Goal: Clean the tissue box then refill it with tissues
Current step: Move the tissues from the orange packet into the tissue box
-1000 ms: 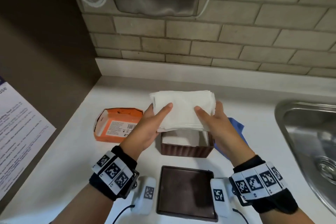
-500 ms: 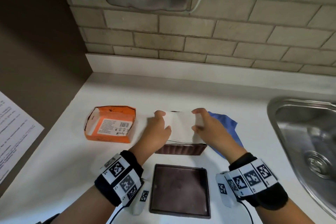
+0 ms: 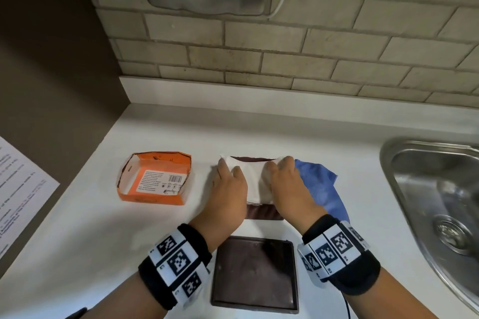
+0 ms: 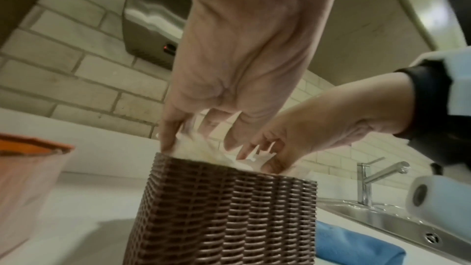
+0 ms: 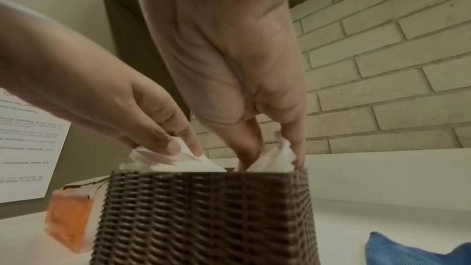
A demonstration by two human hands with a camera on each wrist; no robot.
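Head view: the brown woven tissue box (image 3: 260, 212) stood on the white counter (image 3: 90, 228), between an orange carton (image 3: 155, 179) to the left and a blue cloth (image 3: 320, 186) just beside it on the right. The stack of white tissues (image 3: 255, 181) sat in the box mouth, its top about level with the rim. The left hand (image 3: 229, 189) and right hand (image 3: 290, 189) lay over the stack's two ends, fingers pointing down. The dark lid (image 3: 255, 270) lay flat nearer the person, apart from the box.

Left wrist view: the left fingers (image 4: 168, 134) were nearly straight, tips pushing crumpled tissue edges inside the box wall (image 4: 229, 209). I could not tell whether any sheet was pinched.

Right wrist view: the right fingers (image 5: 246, 144) reached straight down into the opening, tissue bunching round them; the thumb lay along the box's outer corner.

Assessment: the tissues were judged soft, light and easily torn or creased, best pressed flat at the ends and corners rather than gripped. The box appeared stiff and light, liable to slide or tip under uneven pressure; its woven walls offered a sure hold.
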